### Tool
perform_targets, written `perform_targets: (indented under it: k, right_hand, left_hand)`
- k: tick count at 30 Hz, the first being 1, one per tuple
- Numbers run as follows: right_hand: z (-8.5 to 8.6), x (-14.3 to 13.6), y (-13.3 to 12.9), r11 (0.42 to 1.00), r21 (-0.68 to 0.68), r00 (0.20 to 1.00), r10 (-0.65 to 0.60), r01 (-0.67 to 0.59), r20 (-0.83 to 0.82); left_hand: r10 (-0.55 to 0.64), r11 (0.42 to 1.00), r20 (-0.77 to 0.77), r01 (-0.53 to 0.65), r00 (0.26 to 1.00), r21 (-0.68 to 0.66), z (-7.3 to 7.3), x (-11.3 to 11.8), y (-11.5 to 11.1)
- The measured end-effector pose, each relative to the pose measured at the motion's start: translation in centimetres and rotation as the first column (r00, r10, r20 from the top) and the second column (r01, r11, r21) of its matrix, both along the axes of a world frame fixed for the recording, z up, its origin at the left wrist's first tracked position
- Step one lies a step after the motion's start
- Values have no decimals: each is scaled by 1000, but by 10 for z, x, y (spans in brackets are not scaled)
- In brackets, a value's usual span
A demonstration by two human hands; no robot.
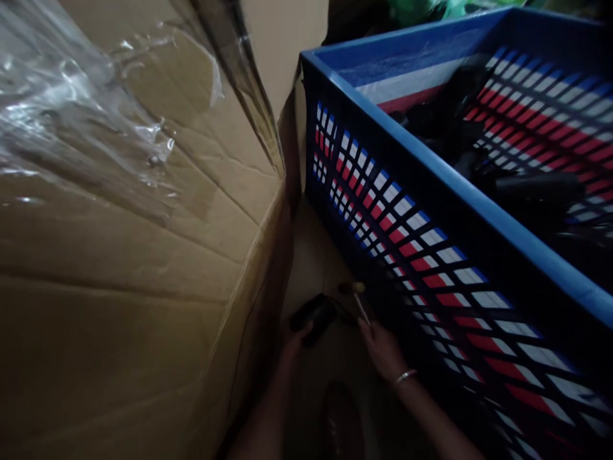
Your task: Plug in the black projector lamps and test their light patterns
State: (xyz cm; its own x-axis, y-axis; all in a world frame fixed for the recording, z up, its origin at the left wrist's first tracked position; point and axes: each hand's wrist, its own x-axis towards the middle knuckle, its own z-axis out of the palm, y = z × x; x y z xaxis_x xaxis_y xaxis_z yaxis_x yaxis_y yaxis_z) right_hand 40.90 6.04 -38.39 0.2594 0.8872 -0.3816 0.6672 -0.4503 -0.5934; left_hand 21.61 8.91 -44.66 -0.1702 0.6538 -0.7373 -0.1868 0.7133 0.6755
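Low in the narrow gap, my left hand (301, 335) is wrapped around a dark, roughly cylindrical black part (316, 316); dim light hides its exact kind. To its right, my right hand (385, 351), with a bracelet at the wrist, grips the thin pale handle of a small hammer (359, 297). The hammer's crosswise head is dark on one end and tan on the other, above the hand. A thin dark strip runs from the black part toward the right hand; whether it is attached cannot be made out.
A large cardboard box (191, 255) with clear plastic film (81, 102) borders the gap on the left. On the right stands a blue slatted crate (431, 160) with a striped lining, holding several black parts (536, 188). A shoe (341, 418) shows below on the floor.
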Motion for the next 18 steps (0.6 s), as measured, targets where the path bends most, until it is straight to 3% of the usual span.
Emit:
perform_targets:
  k: [3, 5, 8, 11, 14, 18]
  right_hand:
    - [21, 14, 8, 999, 44, 997, -26, 29, -71]
    - [42, 19, 13, 998, 37, 982, -33, 41, -186]
    - [76, 21, 19, 1000, -1, 897, -12, 13, -442]
    - [116, 20, 20, 994, -17, 705, 63, -106, -706]
    - [164, 21, 11, 977, 13, 543, 130, -213, -829]
    - [221, 21, -11, 981, 53, 516, 145, -189, -844]
  left_hand:
    - [-15, 1000, 37, 15, 999, 8, 16, -6, -7]
    - [-26, 999, 57, 23, 998, 43, 38, -10, -15]
    - [-60, 989, 99, 46, 993, 140, 88, -14, -29]
    - [-160, 959, 164, 114, 973, 261, 149, -14, -38]
    - [-310, 872, 35, 270, 950, 408, 204, -15, -42]
    - [-398, 791, 14, 335, 917, 512, 256, -18, -46]
